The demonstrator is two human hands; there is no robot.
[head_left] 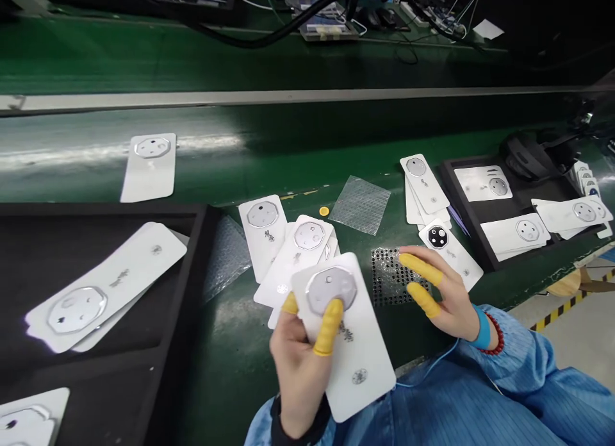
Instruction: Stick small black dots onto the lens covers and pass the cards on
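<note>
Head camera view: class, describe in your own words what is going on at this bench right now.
A person wearing yellow finger cots holds a white back cover in the left hand, thumb on its silver camera ring. The right hand lies open on the green bench by a perforated mat, holding nothing. More covers sit in a loose pile behind and in black trays either side.

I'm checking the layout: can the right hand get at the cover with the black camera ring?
Probably yes: the right hand is open and empty, and the black-ringed cover lies uncovered just past its fingertips, nothing between.
</note>
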